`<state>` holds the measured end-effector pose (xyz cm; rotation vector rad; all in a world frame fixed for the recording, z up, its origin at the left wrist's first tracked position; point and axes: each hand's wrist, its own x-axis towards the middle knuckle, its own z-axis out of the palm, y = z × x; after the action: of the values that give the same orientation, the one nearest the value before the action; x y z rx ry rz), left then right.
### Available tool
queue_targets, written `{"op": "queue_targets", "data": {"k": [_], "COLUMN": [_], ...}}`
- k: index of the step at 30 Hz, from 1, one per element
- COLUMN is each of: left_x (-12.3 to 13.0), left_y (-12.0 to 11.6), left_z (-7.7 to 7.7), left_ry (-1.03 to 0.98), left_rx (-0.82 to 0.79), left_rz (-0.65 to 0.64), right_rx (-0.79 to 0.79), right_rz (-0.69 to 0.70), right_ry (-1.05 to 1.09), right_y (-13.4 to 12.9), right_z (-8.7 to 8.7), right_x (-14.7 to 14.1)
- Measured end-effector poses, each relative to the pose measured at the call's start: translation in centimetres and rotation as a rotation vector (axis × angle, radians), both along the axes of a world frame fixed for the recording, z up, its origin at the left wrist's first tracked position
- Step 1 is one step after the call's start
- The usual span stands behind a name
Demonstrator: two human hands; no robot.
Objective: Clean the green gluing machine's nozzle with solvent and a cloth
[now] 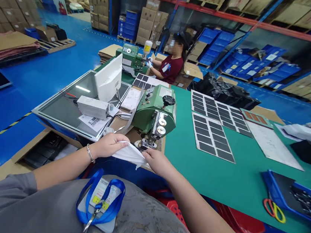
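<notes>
My left hand (110,145), with a thin bangle on the wrist, and my right hand (157,161) both pinch a folded white piece of fabric or thin sheet (130,154) between them. The sheet's far edge lies just in front of the metal rollers and foot of a green benchtop machine (155,114), possibly an edge-folding or gluing machine. The hands are close to the machine's foot, and the sheet's exact contact with it is hidden. A blue lanyard with a badge (100,200) hangs on my grey shirt.
A green-topped table (238,178) to the right holds sheets of dark rectangular panels and a blue tray with orange-and-yellow scissors. A white monitor and glass panel stand left. A co-worker operates a similar machine beyond. Another person's sleeve enters at right. Shelves hold cartons and blue crates.
</notes>
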<state>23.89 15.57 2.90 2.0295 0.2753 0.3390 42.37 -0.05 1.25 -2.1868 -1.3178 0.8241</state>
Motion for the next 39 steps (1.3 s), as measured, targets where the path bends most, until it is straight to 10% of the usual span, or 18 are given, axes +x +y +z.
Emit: {"op": "queue_targets", "data": {"k": [9,17,28,39], "left_x": [2.2,3.0,4.2,1.9], "left_y": [1.5,1.1,1.4,-1.9], "left_z": [-1.4,-1.3,-4.0,-6.5], "left_ry": [0.155,0.103,0.125,-0.144], "left_rx": [-0.005,-0.126,-0.479,-1.233], "left_rz": [-0.01,-0.188,-0.069,-0.161], "right_rx": [-0.124,-0.249,0.053,0.091], "right_rz": [0.391,0.197,0.263,-0.058], "right_ry": [-0.391,-0.446,0.045,0.144], "right_y": [-1.8,-2.4,-3.8,-4.0], "right_z": [3.0,1.5,1.9,-0.1], "right_x": [0.1,-0.1,0.1,-0.9]}}
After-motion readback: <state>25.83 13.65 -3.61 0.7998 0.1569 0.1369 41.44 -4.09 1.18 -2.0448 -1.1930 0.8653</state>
